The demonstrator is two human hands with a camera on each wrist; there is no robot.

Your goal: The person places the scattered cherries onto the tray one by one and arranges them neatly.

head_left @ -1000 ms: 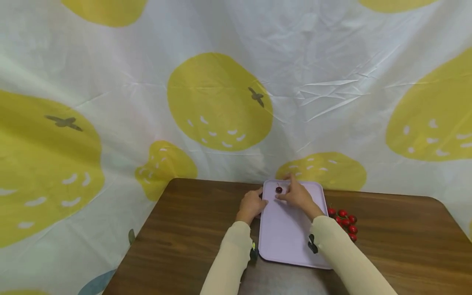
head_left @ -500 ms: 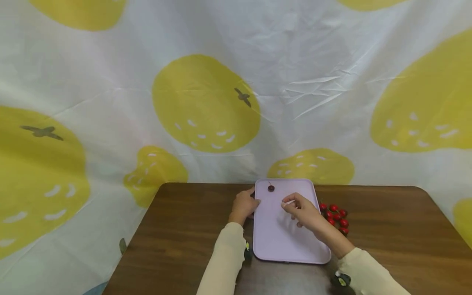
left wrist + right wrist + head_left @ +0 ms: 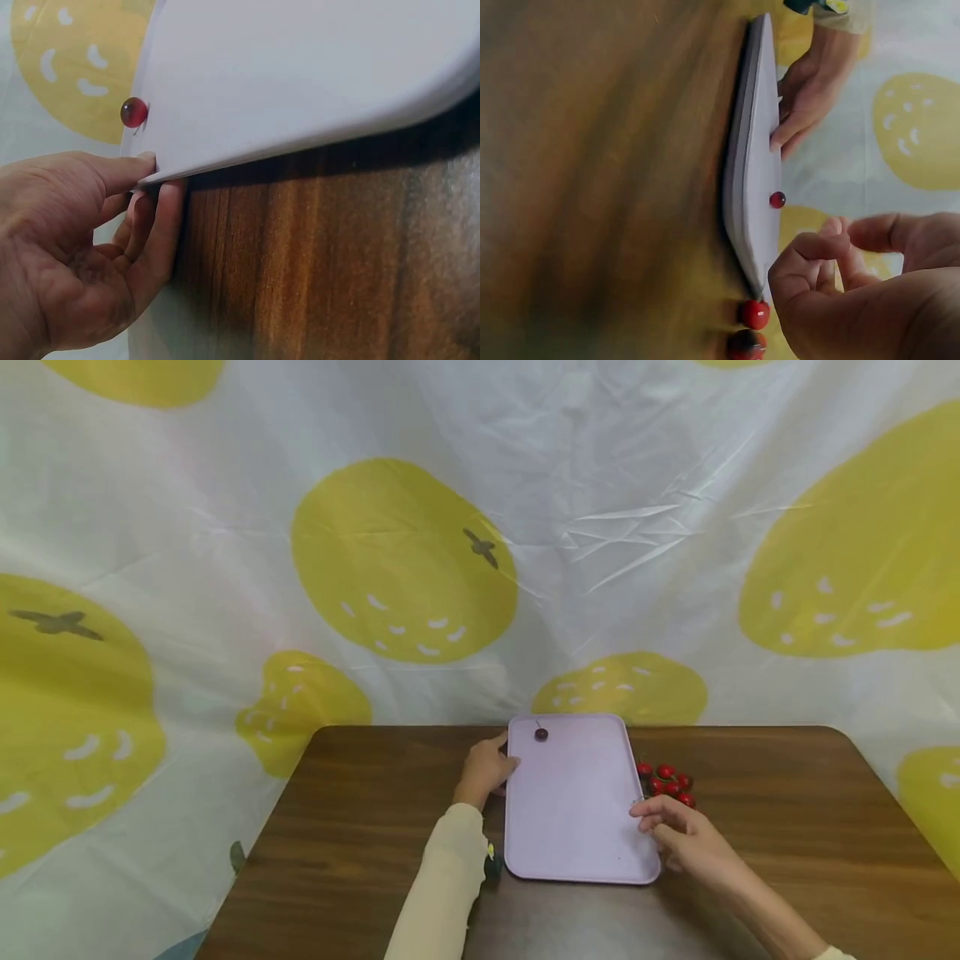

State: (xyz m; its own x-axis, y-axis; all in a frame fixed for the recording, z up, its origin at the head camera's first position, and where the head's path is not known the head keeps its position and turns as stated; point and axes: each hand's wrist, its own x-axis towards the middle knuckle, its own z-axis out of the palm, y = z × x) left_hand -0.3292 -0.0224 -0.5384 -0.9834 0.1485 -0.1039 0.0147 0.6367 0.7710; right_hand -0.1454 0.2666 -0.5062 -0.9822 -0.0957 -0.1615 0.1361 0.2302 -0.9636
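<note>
A pale lilac tray (image 3: 573, 814) lies on the table, with one dark red cherry (image 3: 542, 735) and its stem near the far left corner. My left hand (image 3: 482, 771) pinches the tray's left edge; in the left wrist view its thumb (image 3: 124, 171) rests on top and its fingers (image 3: 166, 225) tuck beneath. Over the tray's right edge hovers my right hand (image 3: 693, 843), fingers loosely bent and holding nothing. Just beyond it lies a cluster of bright red cherries (image 3: 672, 787); two of these cherries (image 3: 754, 315) show below the tray corner in the right wrist view.
The brown wooden table (image 3: 390, 827) carries the tray and the loose cherries to its right. A white curtain (image 3: 247, 560) printed with big yellow fruit hangs right behind the table's far edge.
My right hand has left the cherry on the tray and moved right and nearer, to the tray's right edge by the red cherries. My left hand keeps its grip on the tray.
</note>
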